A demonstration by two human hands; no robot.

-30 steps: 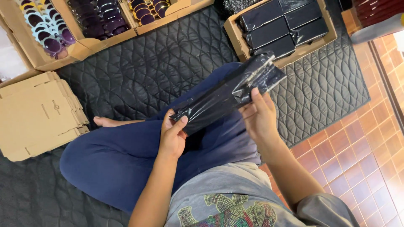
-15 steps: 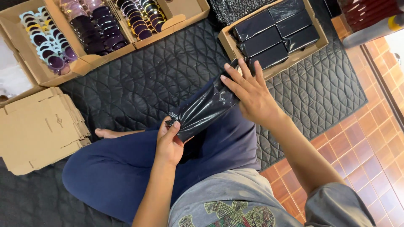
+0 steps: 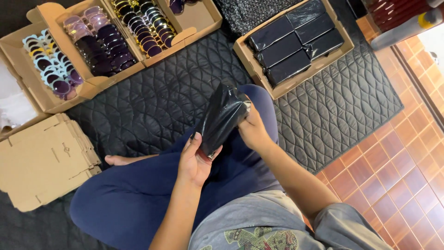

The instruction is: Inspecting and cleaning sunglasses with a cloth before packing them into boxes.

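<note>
Sitting cross-legged on a black quilted mat (image 3: 152, 92), the person holds a slim box wrapped in glossy black plastic (image 3: 221, 119) above the lap, tilted so one end points up and away. The left hand (image 3: 196, 161) grips the lower end, thumb laid along the wrap, which steadies the package like a handle. The right hand (image 3: 252, 129) is closed on the upper end, its fingers tucked behind the plastic where the film bunches; that grip looks suited to folding or pressing the loose wrap flat against the box, though the fingertips themselves are hidden. Both hands are thus clamped on the same package, close together, with it bridging them.

Just beyond the knee sits an open cardboard box (image 3: 296, 79) packed edge to edge with similar black-wrapped boxes (image 3: 291, 44), within easy reach of the right hand, probably so finished pieces can go there without shifting. On the far left, open cartons (image 3: 95, 83) hold rows of sunglasses (image 3: 104, 46) standing on edge, tinted purple, blue and yellow. A stack of flat, unfolded cardboard blanks (image 3: 44, 159) lies beside the left knee. Reddish floor tiles (image 3: 397, 171) show past the mat's edge.
</note>
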